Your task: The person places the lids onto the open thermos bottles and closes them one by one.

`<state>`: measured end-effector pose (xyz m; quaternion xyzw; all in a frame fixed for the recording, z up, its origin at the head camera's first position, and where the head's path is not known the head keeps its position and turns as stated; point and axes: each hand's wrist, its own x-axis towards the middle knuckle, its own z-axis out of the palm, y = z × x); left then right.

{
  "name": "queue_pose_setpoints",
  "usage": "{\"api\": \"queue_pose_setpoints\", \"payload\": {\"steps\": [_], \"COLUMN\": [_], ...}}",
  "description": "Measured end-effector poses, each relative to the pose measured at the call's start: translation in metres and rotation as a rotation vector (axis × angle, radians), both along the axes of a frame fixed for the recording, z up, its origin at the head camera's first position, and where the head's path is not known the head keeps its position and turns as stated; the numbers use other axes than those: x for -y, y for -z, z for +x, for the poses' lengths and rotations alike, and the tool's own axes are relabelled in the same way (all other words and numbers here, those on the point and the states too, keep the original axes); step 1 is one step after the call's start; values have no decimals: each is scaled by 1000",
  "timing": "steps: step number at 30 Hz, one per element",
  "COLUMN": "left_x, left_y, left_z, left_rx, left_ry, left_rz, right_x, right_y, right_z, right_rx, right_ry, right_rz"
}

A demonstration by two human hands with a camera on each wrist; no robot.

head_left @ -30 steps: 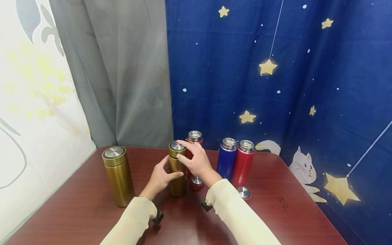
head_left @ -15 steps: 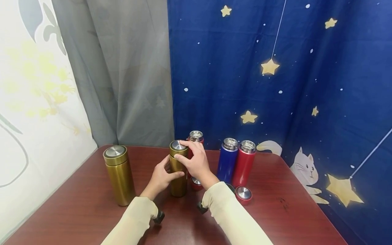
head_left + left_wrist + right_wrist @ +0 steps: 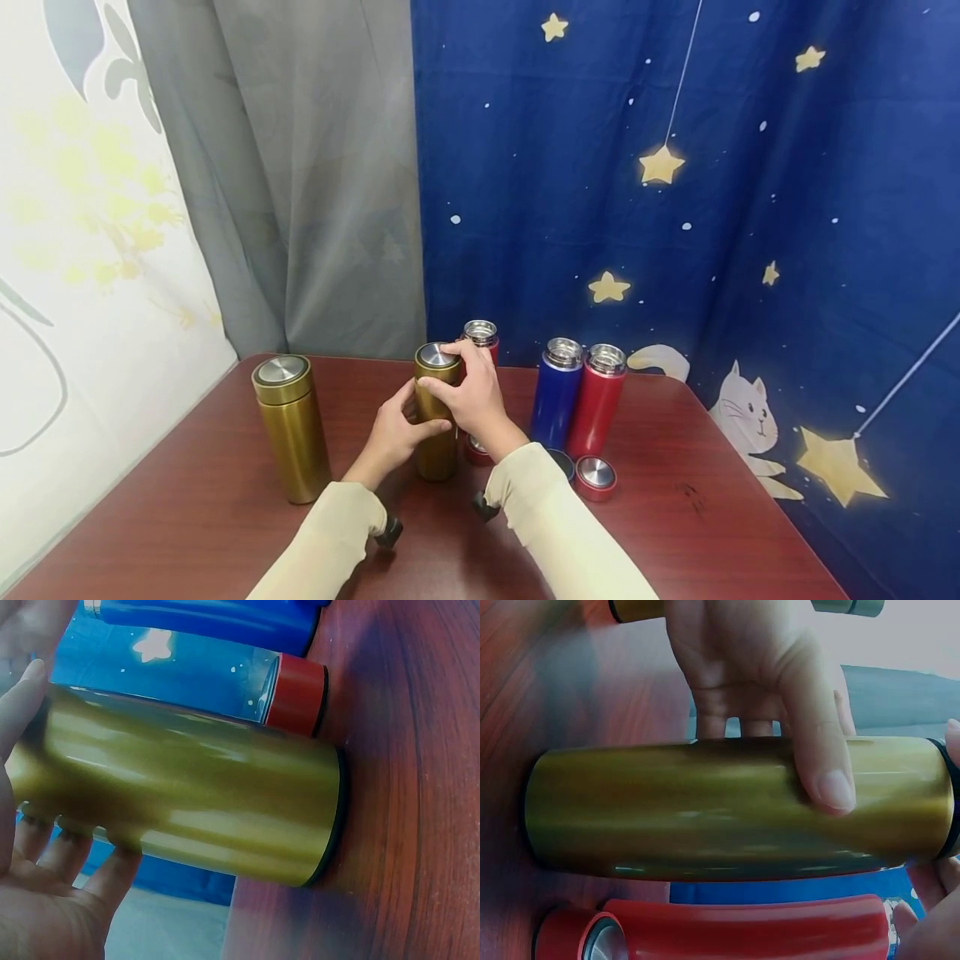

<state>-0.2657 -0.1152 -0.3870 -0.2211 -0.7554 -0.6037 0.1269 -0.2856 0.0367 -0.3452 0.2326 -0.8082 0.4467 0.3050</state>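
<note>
A gold thermos (image 3: 437, 450) stands upright on the table, its gold lid with a silver top (image 3: 435, 356) in place. My left hand (image 3: 397, 432) grips the body from the left; in the left wrist view its fingers (image 3: 112, 881) curl behind the gold wall. The thumb lies across the front in the right wrist view. My right hand (image 3: 474, 393) holds the lid, thumb at the front, a finger over the top edge. Its other fingers are mostly hidden. Just behind stands an uncapped red thermos (image 3: 481, 335), partly covered by my right hand.
Another capped gold thermos (image 3: 292, 442) stands at the left. Uncapped blue (image 3: 557, 404) and red (image 3: 597, 408) thermoses stand side by side at the right. A red lid (image 3: 597, 477), a dark lid (image 3: 561, 463) and another red lid (image 3: 477, 450) lie before the uncapped thermoses.
My right hand has turned around the lid, its thumb shifting left and its wrist moving left. The dark lid now shows beside my right sleeve. My left hand keeps its grip.
</note>
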Motion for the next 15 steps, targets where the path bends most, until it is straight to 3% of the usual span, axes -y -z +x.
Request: {"api": "queue_pose_setpoints", "payload": {"steps": [5, 8, 10, 15], "left_x": [-1, -1, -1, 0], "left_y": [1, 2, 2, 2], "left_z": [0, -2, -3, -4], "left_rx": [-9, -10, -12, -4], "left_ry": [14, 18, 9, -17], "left_rz": [3, 2, 0, -10], "right_x": [1, -1, -4, -13], "right_y": [1, 0, -2, -6], "right_z": [-3, -3, -2, -3], "right_rx": [-82, -106, -98, 16], "right_ry": [74, 76, 24, -174], "right_rz": [114, 163, 185, 161]}}
